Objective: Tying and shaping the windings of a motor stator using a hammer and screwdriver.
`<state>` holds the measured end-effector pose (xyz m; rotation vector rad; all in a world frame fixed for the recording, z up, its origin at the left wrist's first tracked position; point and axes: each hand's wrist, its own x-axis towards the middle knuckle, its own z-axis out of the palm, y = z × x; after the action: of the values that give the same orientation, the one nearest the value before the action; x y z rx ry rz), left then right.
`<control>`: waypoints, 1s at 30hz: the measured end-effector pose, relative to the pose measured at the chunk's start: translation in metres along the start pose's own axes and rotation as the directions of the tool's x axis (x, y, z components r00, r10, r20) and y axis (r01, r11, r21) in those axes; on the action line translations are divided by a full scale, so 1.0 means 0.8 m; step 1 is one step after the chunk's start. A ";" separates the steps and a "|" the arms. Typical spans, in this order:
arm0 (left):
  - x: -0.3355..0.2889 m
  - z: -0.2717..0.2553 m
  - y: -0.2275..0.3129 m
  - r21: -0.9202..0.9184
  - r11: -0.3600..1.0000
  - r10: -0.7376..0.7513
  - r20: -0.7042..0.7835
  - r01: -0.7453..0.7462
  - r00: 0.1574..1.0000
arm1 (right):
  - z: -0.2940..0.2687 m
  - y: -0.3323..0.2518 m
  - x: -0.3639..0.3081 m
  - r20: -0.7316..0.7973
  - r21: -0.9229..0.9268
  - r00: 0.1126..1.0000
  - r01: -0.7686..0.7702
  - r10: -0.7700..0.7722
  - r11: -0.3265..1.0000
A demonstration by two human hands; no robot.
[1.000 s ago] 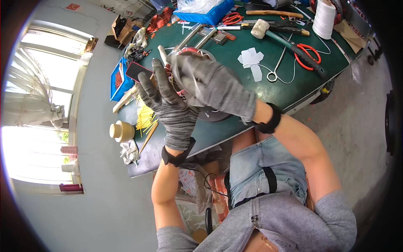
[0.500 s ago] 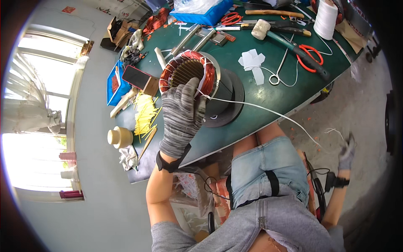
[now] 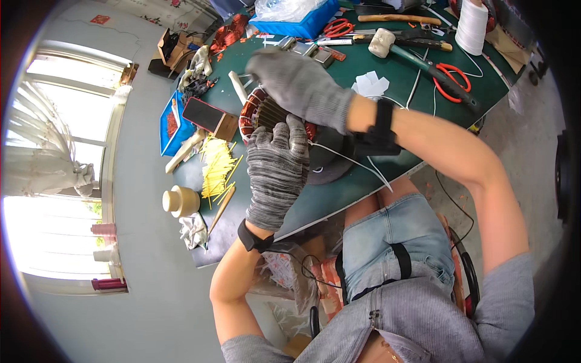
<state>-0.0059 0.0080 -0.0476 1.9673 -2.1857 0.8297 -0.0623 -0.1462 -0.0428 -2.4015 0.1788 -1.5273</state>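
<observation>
A motor stator (image 3: 247, 116) with copper windings laced in white cord sits tilted on a dark round stand (image 3: 333, 171) on the table. My left hand (image 3: 277, 172), in a striped grey knit glove, grips its near rim with fingers curled over the windings. Across the stator's far side reaches my right hand (image 3: 299, 85), in a grey glove; its fingers are smeared by motion and partly out of sight. White lacing cord (image 3: 352, 160) trails from the stator's right side toward the table's front edge. My right forearm hides part of the stand and table.
A mallet (image 3: 382, 43), red-handled pliers (image 3: 452, 83) and a white cord spool (image 3: 471, 29) lie at the right. Left are a phone (image 3: 202, 114), yellow sticks (image 3: 216, 168), a blue tray (image 3: 174, 143) and a cream spool (image 3: 181, 201). White paper pieces (image 3: 370, 83) lie behind my forearm.
My right hand has swung from low at the far right, beside the chair, up and left over the stator. The cord, stretched far right before, now hangs slack. My left hand stays at the rim.
</observation>
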 end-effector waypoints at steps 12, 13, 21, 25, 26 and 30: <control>0.004 0.003 0.013 0.050 0.992 -0.120 -0.003 0.120 0.993 | -0.123 -0.094 -0.139 0.911 0.322 0.413 -0.689 0.013 -0.649; 0.004 0.004 0.010 0.079 0.992 -0.101 -0.011 0.102 0.995 | -0.139 -0.095 -0.119 0.885 0.446 0.456 -0.779 0.090 -0.440; -0.004 0.040 -0.007 -0.070 0.996 -0.077 -0.235 0.062 0.969 | -0.059 -0.095 -0.140 0.678 0.407 0.701 -0.104 0.224 -0.907; -0.006 0.036 0.001 -0.124 0.988 -0.118 -0.212 0.094 0.970 | -0.103 -0.113 -0.087 0.816 0.359 0.535 -0.168 0.221 -0.918; -0.058 0.076 -0.033 -0.664 0.598 -0.608 -0.011 0.449 0.794 | -0.101 -0.118 -0.048 0.871 0.342 0.471 -0.375 0.141 -0.862; -0.004 0.036 -0.019 -0.097 0.993 0.025 -0.398 -0.069 0.917 | -0.088 -0.095 -0.124 0.859 0.505 0.357 -0.707 0.366 -0.496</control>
<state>0.0174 -0.0026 -0.0682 1.5372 -1.9967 0.9902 -0.1721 -0.0608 -0.0778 -0.7014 0.2449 -0.2300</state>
